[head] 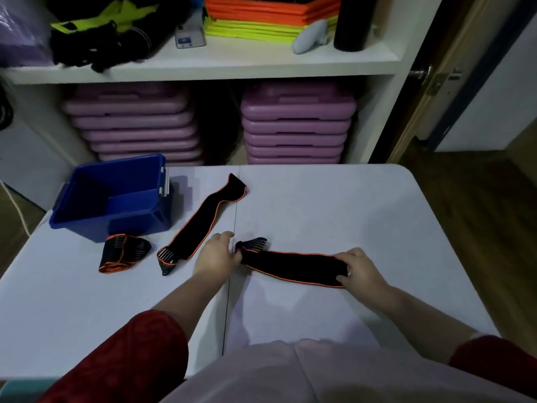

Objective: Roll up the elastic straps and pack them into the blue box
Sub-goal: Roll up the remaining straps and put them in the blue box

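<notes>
The table (319,199) carries the blue box (113,196). Just right of the box lies a flat strap (203,219); farther right (nearer the person) lies the stretched strap (293,266); directly before the box sits a rolled strap (122,254). The left hand (218,254) pinches the stretched strap's box-side end; the right hand (360,269) curls its fingers over the far end. Rolling seems about to start: one end needs tucking tightly inward.
</notes>
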The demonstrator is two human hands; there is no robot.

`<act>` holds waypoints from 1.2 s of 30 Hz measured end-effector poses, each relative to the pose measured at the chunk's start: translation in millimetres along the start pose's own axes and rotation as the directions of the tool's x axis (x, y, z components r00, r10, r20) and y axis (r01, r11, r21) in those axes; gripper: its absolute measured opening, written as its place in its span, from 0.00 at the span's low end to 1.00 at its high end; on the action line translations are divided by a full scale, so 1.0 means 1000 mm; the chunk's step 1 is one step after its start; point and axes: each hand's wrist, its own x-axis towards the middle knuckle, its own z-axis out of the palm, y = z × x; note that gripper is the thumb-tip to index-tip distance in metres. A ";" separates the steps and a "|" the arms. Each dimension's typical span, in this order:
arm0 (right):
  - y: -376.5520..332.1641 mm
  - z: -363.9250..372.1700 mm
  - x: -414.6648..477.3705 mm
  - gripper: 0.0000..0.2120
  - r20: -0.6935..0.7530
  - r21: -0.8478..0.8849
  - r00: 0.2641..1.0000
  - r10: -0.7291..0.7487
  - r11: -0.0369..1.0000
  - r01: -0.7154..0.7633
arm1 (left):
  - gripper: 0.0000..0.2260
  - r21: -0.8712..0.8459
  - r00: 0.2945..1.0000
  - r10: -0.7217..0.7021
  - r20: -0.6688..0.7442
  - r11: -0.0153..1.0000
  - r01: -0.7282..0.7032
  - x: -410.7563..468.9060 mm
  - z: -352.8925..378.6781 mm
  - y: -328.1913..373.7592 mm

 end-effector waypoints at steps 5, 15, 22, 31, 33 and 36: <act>0.010 -0.007 0.014 0.23 -0.033 0.000 0.999 0.012 1.000 -0.012 | 0.24 0.092 0.997 0.076 -0.020 0.993 -0.073 0.011 -0.013 -0.011; 0.011 -0.009 0.031 0.26 -0.046 0.036 0.998 0.045 0.998 -0.044 | 0.27 0.271 0.886 0.460 -0.052 0.861 -0.431 0.022 0.000 -0.006; -0.001 -0.018 0.037 0.20 -0.137 -0.133 0.991 0.003 0.991 -0.021 | 0.18 0.294 0.895 0.445 0.021 0.853 -0.431 0.027 0.001 -0.011; -0.084 -0.008 0.108 0.12 -0.024 -0.027 0.993 -0.118 0.993 0.118 | 0.17 0.273 0.981 0.189 0.043 0.942 -0.194 0.041 -0.027 -0.059; -0.107 0.002 0.131 0.12 0.022 -0.008 0.990 -0.142 0.990 0.142 | 0.16 0.284 0.993 0.116 0.035 0.951 -0.121 0.044 -0.035 -0.070; -0.140 0.019 0.166 0.13 0.070 0.020 0.986 -0.152 0.988 0.151 | 0.21 0.328 0.997 -0.051 0.059 0.944 0.029 0.049 -0.044 -0.087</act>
